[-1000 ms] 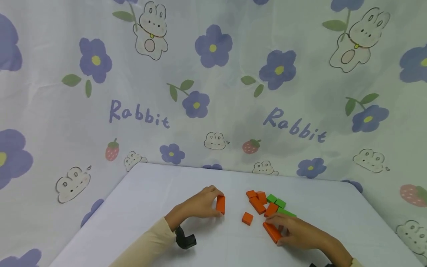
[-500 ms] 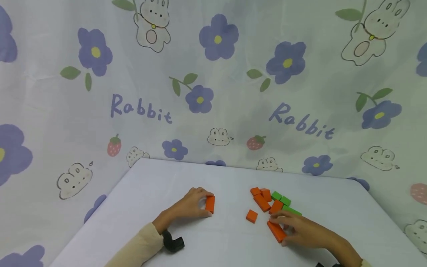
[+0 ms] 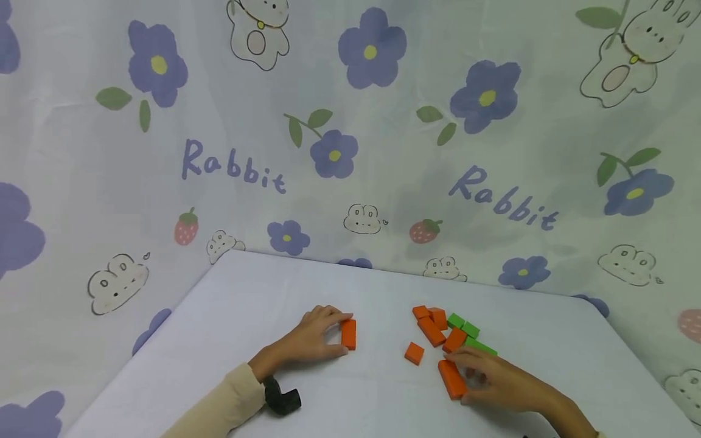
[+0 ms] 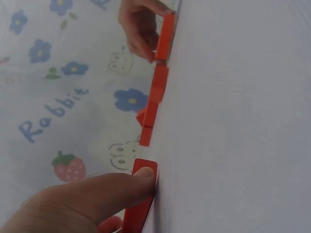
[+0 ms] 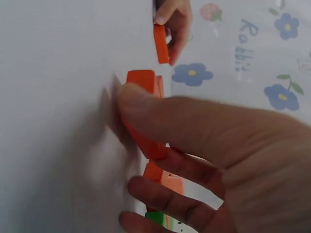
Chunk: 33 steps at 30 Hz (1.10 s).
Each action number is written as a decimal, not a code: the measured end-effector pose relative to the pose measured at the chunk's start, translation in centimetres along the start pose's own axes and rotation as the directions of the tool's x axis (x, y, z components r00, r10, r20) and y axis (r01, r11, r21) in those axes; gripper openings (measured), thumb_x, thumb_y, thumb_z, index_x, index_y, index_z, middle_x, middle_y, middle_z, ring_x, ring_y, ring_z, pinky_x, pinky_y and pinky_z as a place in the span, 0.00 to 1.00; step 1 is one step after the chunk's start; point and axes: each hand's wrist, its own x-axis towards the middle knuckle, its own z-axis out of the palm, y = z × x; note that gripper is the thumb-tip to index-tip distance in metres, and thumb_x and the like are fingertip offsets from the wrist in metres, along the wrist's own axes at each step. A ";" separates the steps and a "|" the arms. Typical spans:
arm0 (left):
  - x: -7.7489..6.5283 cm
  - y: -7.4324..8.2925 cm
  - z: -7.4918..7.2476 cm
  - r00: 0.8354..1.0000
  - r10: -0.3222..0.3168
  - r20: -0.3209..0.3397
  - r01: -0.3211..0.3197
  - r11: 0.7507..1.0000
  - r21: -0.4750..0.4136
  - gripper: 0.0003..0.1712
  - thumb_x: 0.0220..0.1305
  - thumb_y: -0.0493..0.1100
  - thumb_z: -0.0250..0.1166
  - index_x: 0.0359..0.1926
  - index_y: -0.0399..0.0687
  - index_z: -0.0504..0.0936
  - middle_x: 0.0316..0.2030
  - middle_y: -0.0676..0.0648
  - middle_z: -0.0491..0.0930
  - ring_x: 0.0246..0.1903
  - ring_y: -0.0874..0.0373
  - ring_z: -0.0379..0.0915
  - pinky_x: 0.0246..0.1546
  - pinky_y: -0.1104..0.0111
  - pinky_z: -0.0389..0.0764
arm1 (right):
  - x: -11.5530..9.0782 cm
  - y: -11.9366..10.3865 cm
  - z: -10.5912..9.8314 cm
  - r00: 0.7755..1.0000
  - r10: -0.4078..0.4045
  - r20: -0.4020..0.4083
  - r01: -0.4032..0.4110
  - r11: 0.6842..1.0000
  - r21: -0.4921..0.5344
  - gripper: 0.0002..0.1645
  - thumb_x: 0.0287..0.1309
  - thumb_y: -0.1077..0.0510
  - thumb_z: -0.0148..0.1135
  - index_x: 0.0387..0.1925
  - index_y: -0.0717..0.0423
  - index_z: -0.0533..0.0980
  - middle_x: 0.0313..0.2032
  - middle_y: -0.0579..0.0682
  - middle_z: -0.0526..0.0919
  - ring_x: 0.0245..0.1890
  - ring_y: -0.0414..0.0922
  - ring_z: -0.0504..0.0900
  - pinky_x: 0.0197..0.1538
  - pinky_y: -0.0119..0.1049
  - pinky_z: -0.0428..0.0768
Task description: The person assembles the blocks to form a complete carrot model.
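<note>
My left hand [image 3: 313,336] pinches a small orange block [image 3: 348,335] by its two ends, thumb at the near end and a finger at the far end. In the left wrist view the thumb presses the near end of this block [image 4: 140,206]. To the right, my right hand [image 3: 501,378] pinches a longer orange block [image 3: 452,379] between thumb and forefinger, low over the table; its other fingers are spread in the right wrist view. A loose orange cube [image 3: 414,353] lies between the hands.
Behind the right hand, several orange blocks [image 3: 431,331] lie in a loose cluster on the white table [image 3: 285,286]. Green blocks [image 3: 471,330] sit at its right side, one long green block [image 3: 480,347] partly behind the right hand. A patterned cloth [image 3: 350,128] hangs behind the table.
My left hand has moved left with its block, farther from the loose cube. The block in my right hand has turned slightly. The head view has shifted a little.
</note>
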 end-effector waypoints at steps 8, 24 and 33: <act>0.4 0.4 -0.4 1.000 -0.001 -0.020 0.000 1.000 -0.009 0.42 0.56 0.62 0.72 0.69 0.55 0.71 0.60 0.55 0.75 0.60 0.55 0.66 0.60 0.53 0.64 | 1.0 -1.2 -0.6 0.952 -0.171 -0.253 0.157 0.985 -0.074 0.34 0.58 0.43 0.71 0.64 0.48 0.74 0.54 0.45 0.74 0.45 0.41 0.79 0.46 0.35 0.83; 1.3 1.1 0.2 0.997 -0.005 -0.077 0.010 0.998 0.069 0.39 0.56 0.65 0.71 0.67 0.63 0.74 0.61 0.56 0.77 0.59 0.55 0.65 0.54 0.56 0.64 | 9.9 -4.7 1.1 0.952 -0.116 -0.283 0.127 0.992 0.021 0.36 0.57 0.52 0.72 0.66 0.54 0.72 0.57 0.50 0.73 0.50 0.47 0.79 0.50 0.37 0.83; 0.5 1.3 0.8 0.996 -0.024 -0.082 0.029 0.998 0.060 0.38 0.53 0.66 0.72 0.63 0.61 0.77 0.58 0.59 0.79 0.55 0.58 0.67 0.50 0.59 0.63 | 12.4 -5.5 4.9 0.954 -0.109 -0.280 0.101 0.994 -0.041 0.36 0.56 0.54 0.72 0.66 0.58 0.73 0.56 0.49 0.75 0.53 0.47 0.77 0.55 0.43 0.82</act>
